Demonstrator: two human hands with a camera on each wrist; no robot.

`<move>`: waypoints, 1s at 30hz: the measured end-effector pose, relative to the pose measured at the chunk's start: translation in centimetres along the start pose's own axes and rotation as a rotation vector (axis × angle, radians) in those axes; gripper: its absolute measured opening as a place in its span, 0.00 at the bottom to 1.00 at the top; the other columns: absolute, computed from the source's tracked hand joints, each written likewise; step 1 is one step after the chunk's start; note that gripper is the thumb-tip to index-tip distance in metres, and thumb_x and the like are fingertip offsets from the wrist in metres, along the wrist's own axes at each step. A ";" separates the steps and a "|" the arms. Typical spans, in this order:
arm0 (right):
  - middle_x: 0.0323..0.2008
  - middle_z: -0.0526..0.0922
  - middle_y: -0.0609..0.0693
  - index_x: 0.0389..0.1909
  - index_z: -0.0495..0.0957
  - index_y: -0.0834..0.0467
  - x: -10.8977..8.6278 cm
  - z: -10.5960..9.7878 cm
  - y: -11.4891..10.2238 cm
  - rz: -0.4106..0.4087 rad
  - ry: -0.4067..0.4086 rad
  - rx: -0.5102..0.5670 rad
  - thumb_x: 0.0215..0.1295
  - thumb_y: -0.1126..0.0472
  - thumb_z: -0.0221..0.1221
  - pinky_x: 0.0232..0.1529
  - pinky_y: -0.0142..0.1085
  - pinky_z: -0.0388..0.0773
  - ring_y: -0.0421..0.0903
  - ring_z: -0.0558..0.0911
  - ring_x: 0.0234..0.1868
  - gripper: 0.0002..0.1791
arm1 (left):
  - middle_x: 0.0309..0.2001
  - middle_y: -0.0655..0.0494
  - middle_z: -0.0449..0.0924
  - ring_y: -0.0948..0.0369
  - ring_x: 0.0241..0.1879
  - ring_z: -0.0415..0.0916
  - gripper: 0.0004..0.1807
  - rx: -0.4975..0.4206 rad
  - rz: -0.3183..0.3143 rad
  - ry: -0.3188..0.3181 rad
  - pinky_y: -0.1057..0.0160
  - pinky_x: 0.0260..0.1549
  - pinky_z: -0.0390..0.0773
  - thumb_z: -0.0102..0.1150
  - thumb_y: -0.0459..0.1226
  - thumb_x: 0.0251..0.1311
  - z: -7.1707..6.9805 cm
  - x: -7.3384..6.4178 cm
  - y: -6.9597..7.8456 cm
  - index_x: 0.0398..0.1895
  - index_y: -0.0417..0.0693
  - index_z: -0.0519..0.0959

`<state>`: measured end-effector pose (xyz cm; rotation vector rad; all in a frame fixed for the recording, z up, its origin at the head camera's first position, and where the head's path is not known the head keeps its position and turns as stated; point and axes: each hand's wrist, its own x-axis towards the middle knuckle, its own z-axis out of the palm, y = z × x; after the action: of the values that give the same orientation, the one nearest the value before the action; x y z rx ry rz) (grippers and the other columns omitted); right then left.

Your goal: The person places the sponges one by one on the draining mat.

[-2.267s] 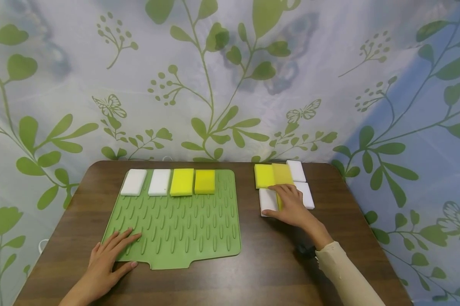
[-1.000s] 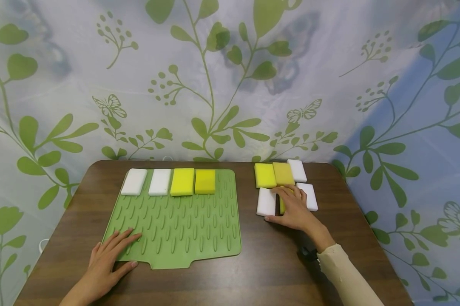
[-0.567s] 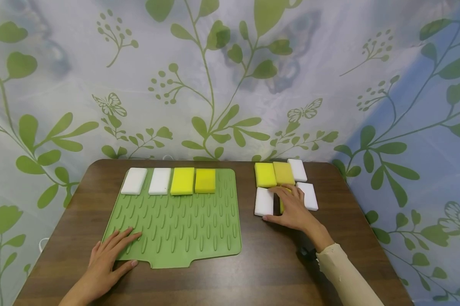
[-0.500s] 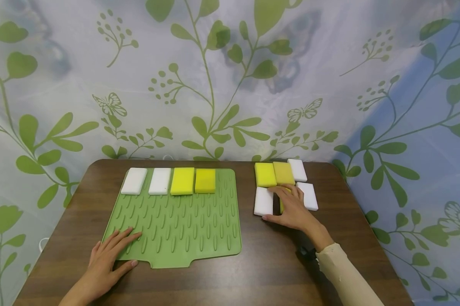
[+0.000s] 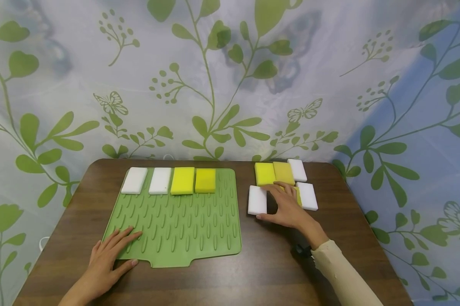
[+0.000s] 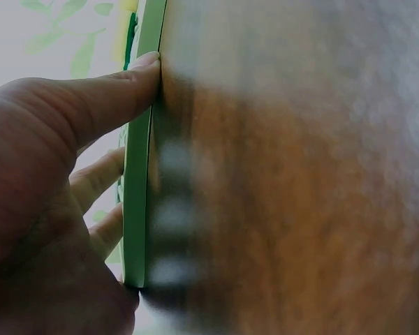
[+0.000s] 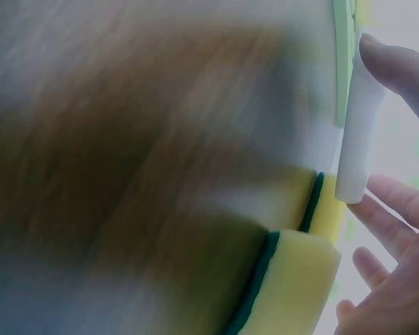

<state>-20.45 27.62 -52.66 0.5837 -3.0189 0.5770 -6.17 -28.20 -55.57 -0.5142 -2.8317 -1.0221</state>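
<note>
My right hand [image 5: 285, 208] pinches a white sponge [image 5: 257, 199] end to end, thumb at its near end and fingers at its far end. In the right wrist view, this white sponge [image 7: 362, 129] spans between thumb and fingertips. Partly hidden under the hand lies a yellow sponge [image 5: 299, 196]. My left hand [image 5: 106, 263] rests with spread, fairly straight fingers on the front left corner of a green ridged mat [image 5: 176, 229]; its thumb touches the mat edge [image 6: 136, 202] in the left wrist view. Two white sponges [image 5: 134, 180] and two yellow sponges [image 5: 182, 180] line the mat's back edge.
Behind the right hand are two yellow sponges [image 5: 265, 174] and a white sponge [image 5: 297, 170]. Another white sponge [image 5: 307, 196] lies right of the hand. The brown table [image 5: 230, 282] backs onto a leaf-patterned curtain [image 5: 138, 76].
My right hand has shifted left with the white sponge, opening a gap between it and the yellow sponge, which now shows more. The left hand has stayed in place on the mat.
</note>
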 end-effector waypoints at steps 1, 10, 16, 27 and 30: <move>0.73 0.78 0.53 0.76 0.71 0.48 0.1 0.0 -0.2 -0.006 -0.001 0.004 0.50 0.25 0.76 0.74 0.66 0.49 0.61 0.60 0.80 0.56 | 0.79 0.41 0.68 0.24 0.74 0.57 0.40 -0.003 0.001 -0.001 0.11 0.57 0.49 0.78 0.41 0.61 0.0 0.0 0.0 0.77 0.61 0.74; 0.74 0.77 0.52 0.76 0.71 0.48 1.2 0.4 -1.3 -0.050 -0.017 0.035 0.52 0.26 0.75 0.77 0.66 0.48 0.60 0.61 0.80 0.55 | 0.80 0.42 0.67 0.23 0.75 0.57 0.40 -0.008 0.002 -0.002 0.11 0.57 0.48 0.78 0.41 0.61 0.0 -0.1 -0.1 0.77 0.62 0.74; 0.74 0.77 0.50 0.77 0.70 0.47 1.9 0.7 -1.7 -0.069 -0.021 0.044 0.52 0.26 0.75 0.77 0.65 0.49 0.60 0.60 0.81 0.54 | 0.80 0.41 0.67 0.23 0.75 0.56 0.40 -0.013 0.001 0.000 0.10 0.58 0.47 0.78 0.40 0.61 0.0 -0.1 0.0 0.78 0.62 0.73; 0.74 0.77 0.49 0.77 0.70 0.47 3.7 1.3 -2.2 -0.116 -0.017 0.036 0.54 0.27 0.75 0.75 0.64 0.51 0.59 0.62 0.80 0.53 | 0.80 0.43 0.67 0.23 0.74 0.57 0.41 -0.007 0.004 0.006 0.10 0.58 0.47 0.78 0.40 0.60 0.1 -0.2 -0.1 0.78 0.62 0.74; 0.75 0.76 0.49 0.77 0.69 0.47 4.4 1.3 -2.5 -0.113 -0.031 0.036 0.54 0.26 0.74 0.75 0.65 0.52 0.59 0.62 0.80 0.53 | 0.80 0.43 0.67 0.23 0.74 0.57 0.41 -0.006 0.003 0.005 0.10 0.58 0.48 0.78 0.40 0.60 0.1 -0.2 -0.1 0.77 0.62 0.74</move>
<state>-23.51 23.41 -52.67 0.7667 -2.9852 0.6235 -6.07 -28.26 -55.79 -0.5160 -2.8232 -1.0298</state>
